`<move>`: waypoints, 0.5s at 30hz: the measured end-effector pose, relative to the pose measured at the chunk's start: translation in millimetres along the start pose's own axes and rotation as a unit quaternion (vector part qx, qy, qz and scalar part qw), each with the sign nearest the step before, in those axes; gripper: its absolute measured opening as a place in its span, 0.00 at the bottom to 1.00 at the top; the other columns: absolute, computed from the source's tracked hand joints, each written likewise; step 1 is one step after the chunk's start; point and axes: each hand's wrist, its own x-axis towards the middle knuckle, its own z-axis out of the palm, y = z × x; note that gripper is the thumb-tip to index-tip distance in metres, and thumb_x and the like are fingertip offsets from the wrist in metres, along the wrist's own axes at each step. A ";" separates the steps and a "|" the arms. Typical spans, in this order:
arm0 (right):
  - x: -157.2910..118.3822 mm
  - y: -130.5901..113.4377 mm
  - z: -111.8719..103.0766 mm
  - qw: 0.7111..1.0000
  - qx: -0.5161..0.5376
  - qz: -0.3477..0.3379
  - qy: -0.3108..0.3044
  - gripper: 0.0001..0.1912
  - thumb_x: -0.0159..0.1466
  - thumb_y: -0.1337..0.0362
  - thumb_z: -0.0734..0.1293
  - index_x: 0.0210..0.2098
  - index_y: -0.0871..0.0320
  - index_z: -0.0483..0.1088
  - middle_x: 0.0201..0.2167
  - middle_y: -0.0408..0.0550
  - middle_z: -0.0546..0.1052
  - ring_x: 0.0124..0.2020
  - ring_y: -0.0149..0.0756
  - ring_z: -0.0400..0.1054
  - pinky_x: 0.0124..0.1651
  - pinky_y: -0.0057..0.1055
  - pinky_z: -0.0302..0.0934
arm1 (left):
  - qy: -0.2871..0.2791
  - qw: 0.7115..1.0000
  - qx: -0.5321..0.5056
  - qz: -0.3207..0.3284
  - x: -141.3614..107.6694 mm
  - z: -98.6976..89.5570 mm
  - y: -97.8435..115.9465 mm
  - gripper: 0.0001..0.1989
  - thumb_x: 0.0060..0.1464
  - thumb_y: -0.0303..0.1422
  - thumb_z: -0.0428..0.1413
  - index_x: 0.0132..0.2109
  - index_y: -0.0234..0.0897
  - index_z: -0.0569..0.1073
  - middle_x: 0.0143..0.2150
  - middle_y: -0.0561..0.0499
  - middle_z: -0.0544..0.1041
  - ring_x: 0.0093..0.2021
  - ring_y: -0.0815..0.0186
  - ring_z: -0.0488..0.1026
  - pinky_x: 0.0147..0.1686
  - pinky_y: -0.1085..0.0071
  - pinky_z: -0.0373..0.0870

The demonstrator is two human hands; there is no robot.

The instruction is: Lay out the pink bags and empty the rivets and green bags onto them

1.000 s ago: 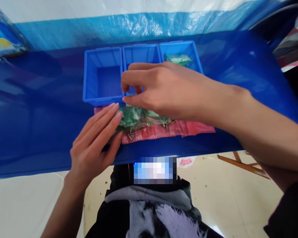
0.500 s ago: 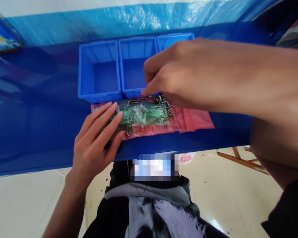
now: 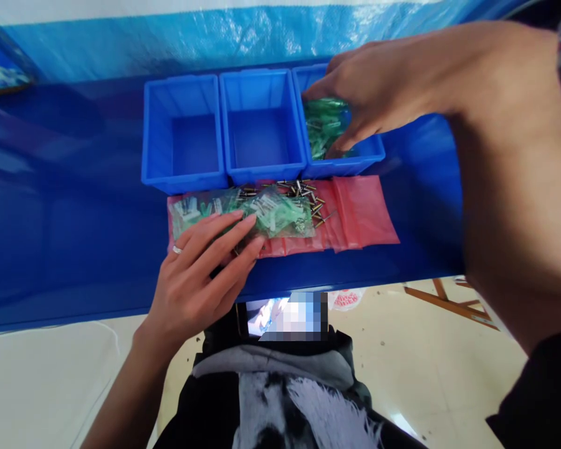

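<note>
My right hand (image 3: 369, 93) reaches into the right blue bin (image 3: 374, 149), thumb and fingers spread around green-tinted plastic bags (image 3: 325, 121) inside; some fingertips are hidden. My left hand (image 3: 206, 268) lies with fingers stretched out over small clear green bags of white and metallic pieces, one to the left (image 3: 187, 212) and another to the right (image 3: 280, 212). Beneath these bags is a row of overlapping red plastic bags (image 3: 367, 212). Loose pop rivets (image 3: 308, 188) are scattered on the red plastic behind and right of the green bags.
A left blue bin (image 3: 184, 181) and a middle blue bin (image 3: 266, 168) stand beside the right one. Blue sheeting covers the table (image 3: 75, 249). A phone (image 3: 262, 318) with a lit screen is below the table edge. A wooden frame (image 3: 444, 305) stands on the floor.
My right hand has moved back and right from above the rivets into the right bin. My left hand has slid right over the bags, uncovering the left green bag.
</note>
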 end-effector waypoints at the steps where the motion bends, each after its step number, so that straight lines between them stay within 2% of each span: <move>1: 0.6 -4.1 -0.7 0.996 -0.058 0.004 -0.070 0.51 0.32 0.41 0.89 0.52 0.58 0.84 0.28 0.34 0.78 0.27 0.26 0.69 0.25 0.22 0.52 | 0.002 1.000 -0.001 0.001 -0.1 -0.1 -0.3 0.26 0.59 0.21 0.69 0.64 0.31 0.78 0.66 0.34 0.79 0.69 0.45 0.76 0.68 0.45 0.80; 2: 0.2 -7.5 -1.7 0.990 -0.093 0.007 -0.108 0.50 0.36 0.41 0.89 0.54 0.59 0.83 0.30 0.35 0.78 0.29 0.27 0.69 0.26 0.22 0.53 | 0.006 1.000 -0.001 0.002 -0.3 -0.3 -0.6 0.26 0.59 0.21 0.69 0.64 0.30 0.77 0.67 0.34 0.78 0.70 0.45 0.76 0.68 0.45 0.79; 3: -0.8 -9.8 -2.8 0.989 -0.102 0.008 -0.110 0.50 0.37 0.41 0.89 0.55 0.59 0.83 0.31 0.35 0.77 0.30 0.27 0.69 0.27 0.22 0.53 | 0.009 1.000 -0.002 0.003 -0.5 -0.6 -0.9 0.27 0.60 0.22 0.69 0.64 0.30 0.77 0.67 0.33 0.78 0.70 0.45 0.76 0.68 0.45 0.79; 6: -4.7 -11.0 -4.8 0.994 -0.079 0.003 -0.077 0.52 0.38 0.48 0.90 0.60 0.57 0.81 0.34 0.34 0.78 0.28 0.23 0.66 0.26 0.19 0.53 | 0.036 0.999 -0.011 0.000 -1.7 -0.9 -1.7 0.27 0.59 0.22 0.69 0.64 0.28 0.78 0.67 0.32 0.78 0.69 0.44 0.76 0.66 0.47 0.80; 8: -6.8 -10.2 -5.9 0.997 -0.056 0.002 -0.059 0.48 0.43 0.53 0.90 0.62 0.58 0.80 0.32 0.33 0.77 0.25 0.20 0.63 0.25 0.18 0.52 | 0.064 0.998 -0.017 -0.006 -2.6 -0.4 -1.9 0.26 0.59 0.20 0.68 0.63 0.27 0.78 0.65 0.31 0.79 0.68 0.44 0.78 0.64 0.48 0.81; 11: -9.6 -10.1 -11.3 0.998 -0.032 -0.006 -0.045 0.35 0.51 0.57 0.88 0.56 0.59 0.82 0.21 0.28 0.70 0.19 0.19 0.59 0.22 0.19 0.47 | 0.097 0.995 -0.019 -0.011 -3.6 0.2 -1.5 0.23 0.58 0.19 0.67 0.61 0.25 0.79 0.63 0.31 0.81 0.65 0.45 0.80 0.62 0.50 0.83; 13: -13.2 -9.4 -18.9 0.998 -0.049 0.004 -0.037 0.31 0.50 0.57 0.88 0.51 0.59 0.83 0.20 0.28 0.70 0.20 0.19 0.62 0.24 0.20 0.49 | 0.108 0.994 -0.016 -0.011 -4.0 -0.2 -0.7 0.23 0.58 0.18 0.67 0.60 0.25 0.80 0.61 0.31 0.82 0.63 0.45 0.81 0.61 0.50 0.83; 15: -20.4 -8.1 -29.1 0.997 -0.071 0.039 -0.017 0.32 0.50 0.52 0.86 0.50 0.59 0.83 0.24 0.29 0.73 0.26 0.23 0.69 0.30 0.25 0.55 | 0.120 0.992 -0.014 -0.018 -4.6 -0.9 0.4 0.23 0.57 0.18 0.66 0.60 0.26 0.80 0.61 0.33 0.82 0.61 0.46 0.83 0.60 0.51 0.84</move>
